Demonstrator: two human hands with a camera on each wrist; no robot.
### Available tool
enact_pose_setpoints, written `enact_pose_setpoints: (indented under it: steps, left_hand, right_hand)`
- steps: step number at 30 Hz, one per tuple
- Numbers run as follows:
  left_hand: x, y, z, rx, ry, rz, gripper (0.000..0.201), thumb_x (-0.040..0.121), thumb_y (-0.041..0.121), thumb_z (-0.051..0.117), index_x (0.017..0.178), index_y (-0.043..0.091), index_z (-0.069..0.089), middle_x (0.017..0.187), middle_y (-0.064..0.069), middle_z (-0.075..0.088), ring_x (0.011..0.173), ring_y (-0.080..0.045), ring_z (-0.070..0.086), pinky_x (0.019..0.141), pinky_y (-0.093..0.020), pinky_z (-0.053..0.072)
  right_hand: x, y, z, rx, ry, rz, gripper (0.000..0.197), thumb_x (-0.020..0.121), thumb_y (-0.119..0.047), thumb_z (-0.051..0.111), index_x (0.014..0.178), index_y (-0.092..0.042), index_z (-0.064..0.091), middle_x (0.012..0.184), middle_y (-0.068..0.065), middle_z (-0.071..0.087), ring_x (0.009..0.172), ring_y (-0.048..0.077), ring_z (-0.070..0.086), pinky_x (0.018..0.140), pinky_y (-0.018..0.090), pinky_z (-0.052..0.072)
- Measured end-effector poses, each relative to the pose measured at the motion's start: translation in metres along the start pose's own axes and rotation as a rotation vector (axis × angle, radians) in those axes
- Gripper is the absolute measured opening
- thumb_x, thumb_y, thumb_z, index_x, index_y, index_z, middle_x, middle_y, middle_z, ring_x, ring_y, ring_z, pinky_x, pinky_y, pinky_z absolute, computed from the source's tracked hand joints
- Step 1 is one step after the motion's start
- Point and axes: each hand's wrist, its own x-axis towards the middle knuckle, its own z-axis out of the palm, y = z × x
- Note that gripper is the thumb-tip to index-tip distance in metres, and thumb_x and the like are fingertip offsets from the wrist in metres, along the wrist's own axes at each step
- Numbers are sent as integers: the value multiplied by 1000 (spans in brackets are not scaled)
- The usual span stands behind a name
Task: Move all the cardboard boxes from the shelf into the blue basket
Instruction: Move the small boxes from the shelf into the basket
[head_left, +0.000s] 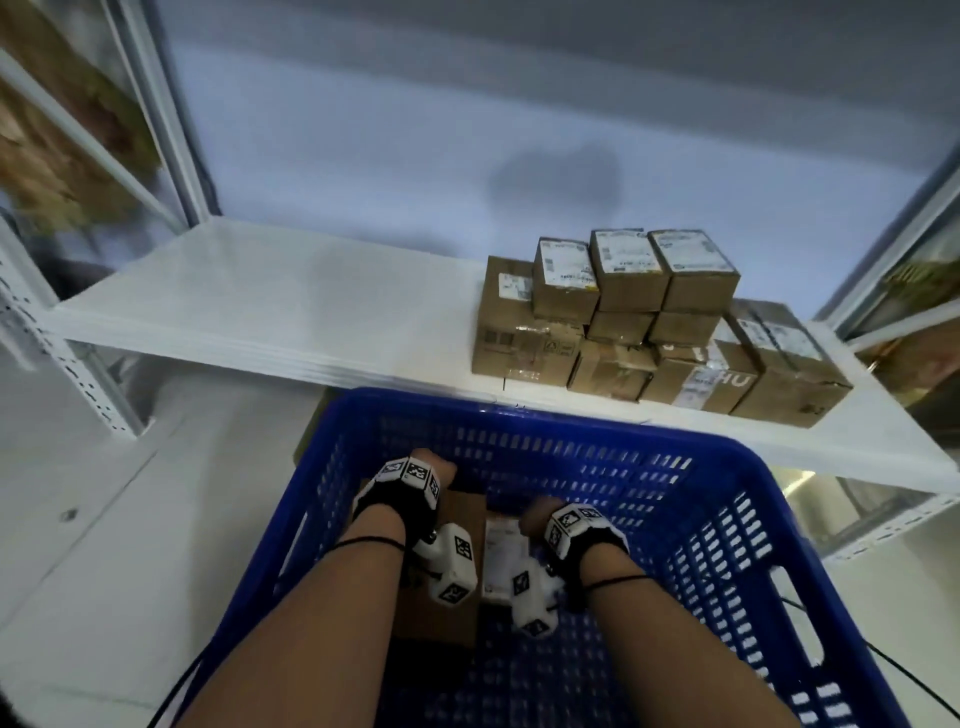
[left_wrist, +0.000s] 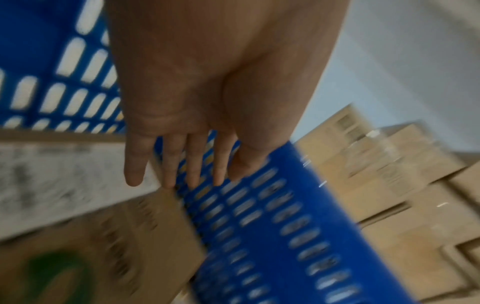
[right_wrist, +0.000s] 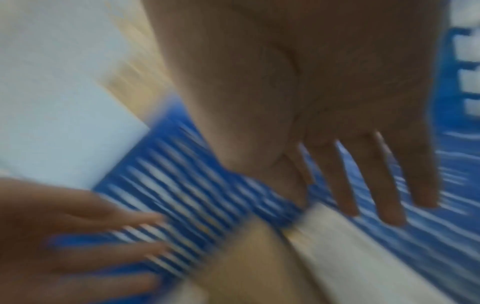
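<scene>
i have both hands down inside the blue basket (head_left: 613, 431). the left hand (left_wrist: 197, 115) has its fingers straight and spread, holding nothing, its fingertips at the far edge of the cardboard box (head_left: 441, 618) lying on the basket floor. the right hand (right_wrist: 350, 127) is likewise spread and empty above a second box with a white label (head_left: 503, 551). both wrist views are smeared, so i think the fingers are just clear of the cardboard, but i cannot be sure.

the stack of cardboard boxes (head_left: 654, 322) sits on the right end of the white shelf (head_left: 249, 301), several layers high, right behind the basket rim.

the risks i see: pulling one lower box topples the small ones on top, and some may fall past the rim to the floor. loosely dropped boxes may also waste basket room, so later ones could pile above the rim.
</scene>
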Motion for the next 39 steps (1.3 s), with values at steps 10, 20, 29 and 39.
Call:
enact_pose_setpoints:
  steps: [10, 20, 29, 39]
  left_hand:
    - [-27, -28, -114, 290, 347, 171, 38, 91, 7, 54, 129, 4, 56, 132, -16, 60, 121, -30, 59, 100, -35, 47]
    - [-4, -41, -109, 379, 357, 220, 40, 85, 8, 63, 125, 7, 55, 130, -9, 62, 123, -28, 58, 100, -34, 49]
    - [9, -36, -96, 458, 300, 201, 36, 93, 13, 58, 127, 1, 53, 133, -15, 58, 124, -29, 57, 99, -32, 45]
    - [-6, -21, -85, 380, 228, 241, 36, 89, 14, 63, 122, 0, 59, 127, -14, 62, 118, -28, 61, 94, -33, 48]
  right_hand:
    - [-50, -84, -152, -44, 942, -214, 51, 93, -23, 54, 136, 1, 41, 137, 27, 46, 127, 40, 45, 104, 46, 43]
    - [4, -105, -188, -260, 887, -152, 69, 96, -34, 45, 149, 7, 27, 158, 21, 18, 146, 37, 17, 122, 44, 11]
    - [27, -104, -176, -233, 997, -208, 36, 92, -14, 52, 122, 4, 56, 139, 27, 43, 132, 42, 35, 110, 42, 31]
    - [32, -103, -178, -95, 1138, -260, 31, 95, -22, 57, 118, -2, 59, 119, 18, 64, 117, 41, 51, 97, 45, 42]
